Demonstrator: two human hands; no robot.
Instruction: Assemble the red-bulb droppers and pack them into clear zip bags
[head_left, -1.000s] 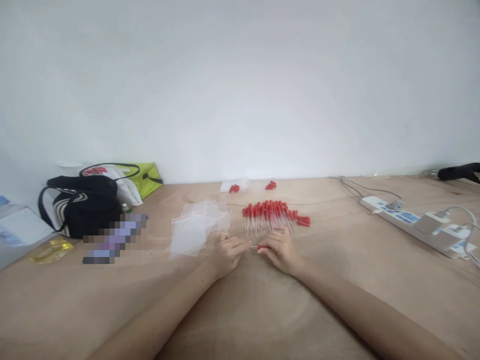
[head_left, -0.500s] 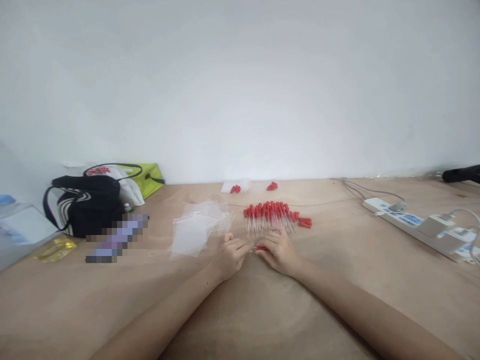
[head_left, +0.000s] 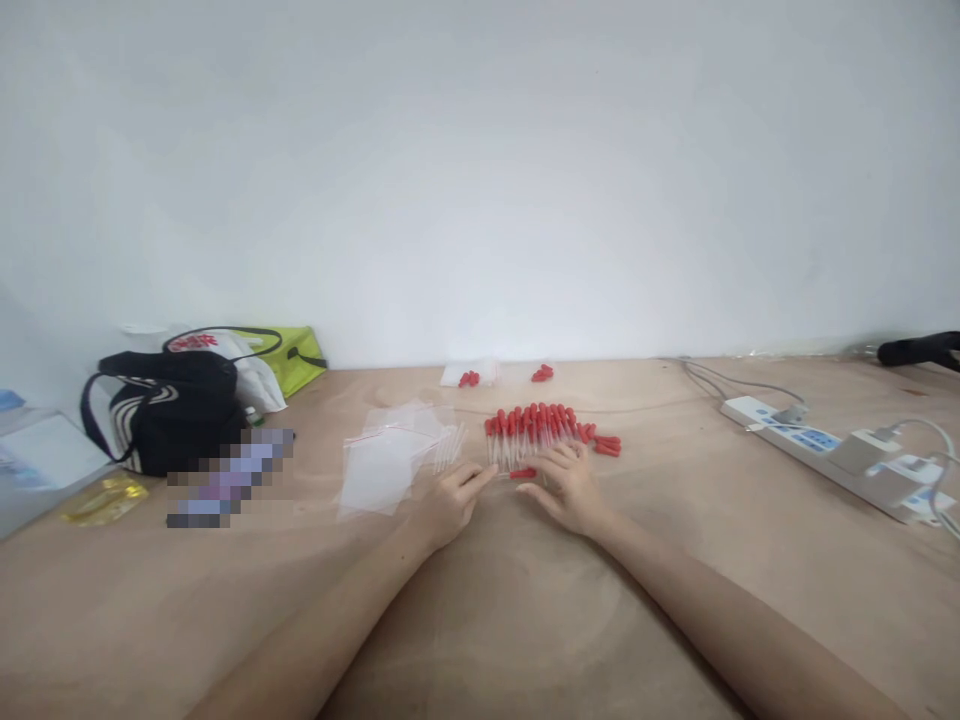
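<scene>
My left hand (head_left: pixel 452 502) is closed, its fingertips pinching the clear glass end of a dropper. The dropper's red rubber bulb (head_left: pixel 523 474) points right, toward my right hand (head_left: pixel 568 487). That hand is open, its thumb apart from the fingers, which cover the lower ends of some droppers. Just beyond both hands, several droppers with red bulbs (head_left: pixel 534 418) lie side by side, tips toward me. Left of them lie several bare glass tubes (head_left: pixel 448 448) beside clear zip bags (head_left: pixel 382 470). A few loose red bulbs (head_left: pixel 607 445) lie at the row's right end.
At the back, two small groups of red bulbs (head_left: pixel 469 379) lie by clear bags. On the left stand a black bag (head_left: pixel 187 420), a lime-green bag (head_left: pixel 304 360) and a blurred-out item (head_left: pixel 232 480). A white power strip (head_left: pixel 817 445) with plugs and cables lies right.
Both hands have moved slightly forward toward the row. My right hand has opened off the red bulb, which now shows more fully between the hands.
</scene>
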